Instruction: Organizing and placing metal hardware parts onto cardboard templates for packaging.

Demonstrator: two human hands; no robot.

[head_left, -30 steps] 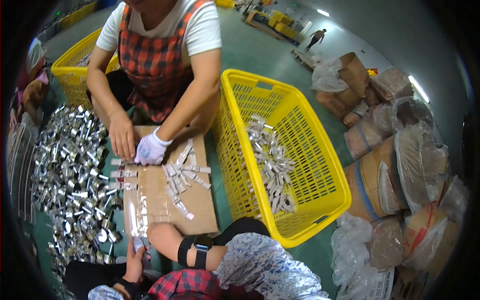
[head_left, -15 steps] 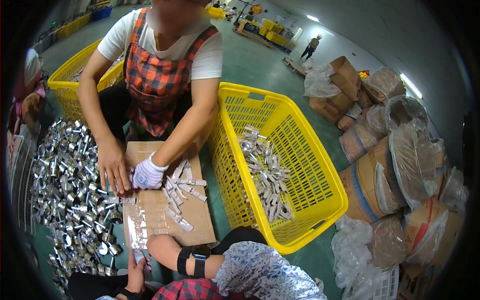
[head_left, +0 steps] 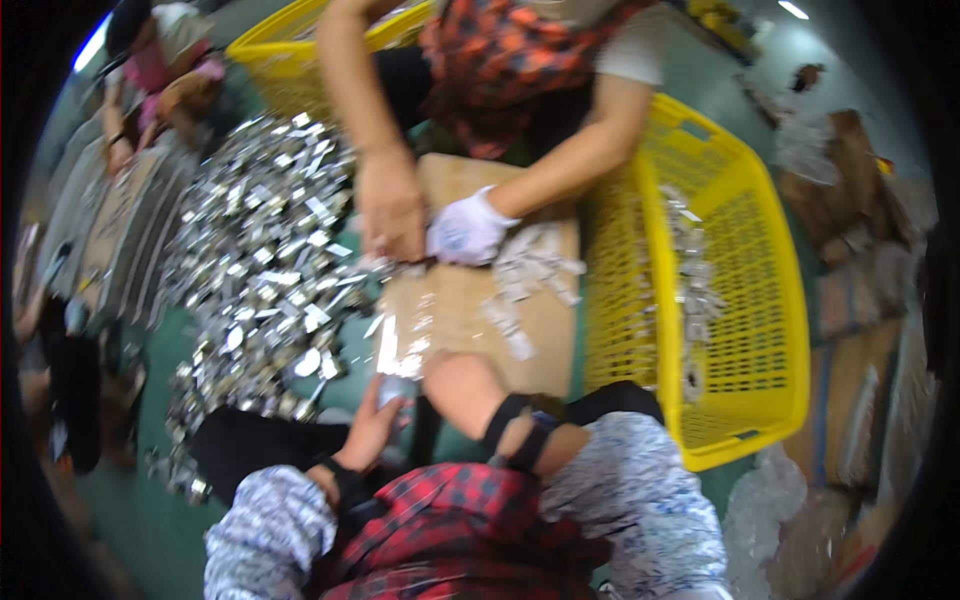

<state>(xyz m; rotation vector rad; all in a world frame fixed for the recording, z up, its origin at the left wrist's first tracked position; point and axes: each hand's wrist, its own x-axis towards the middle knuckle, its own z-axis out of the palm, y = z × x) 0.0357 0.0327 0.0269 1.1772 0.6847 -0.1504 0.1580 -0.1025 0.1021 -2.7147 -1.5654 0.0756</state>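
Observation:
My left hand (head_left: 368, 432) is at the near edge of the cardboard sheet (head_left: 455, 310), its fingers closed on a pale, flat piece (head_left: 398, 388) that is too blurred to identify. My right hand (head_left: 458, 378) lies over the same near edge; its fingers are smeared and mostly hidden. Across from me, a co-worker's bare hand (head_left: 397, 215) and white-gloved hand (head_left: 468, 228) meet at the left side of the cardboard, over something small. Several flat, pale metal clips (head_left: 535, 270) lie loose on the cardboard, right of the glove.
A heap of shiny metal parts (head_left: 265, 250) spreads over the green floor at left. A yellow basket (head_left: 745, 440) with more clips stands at right; another yellow basket (head_left: 285, 60) is behind the co-worker. Cartons and plastic bags (head_left: 860, 390) line the far right. Another person (head_left: 165, 50) sits far left.
The view has swung left and down, so the scene sits higher and further right, with more blur. My hands stay by the cardboard's near edge. The co-worker's hands remain together over the cardboard.

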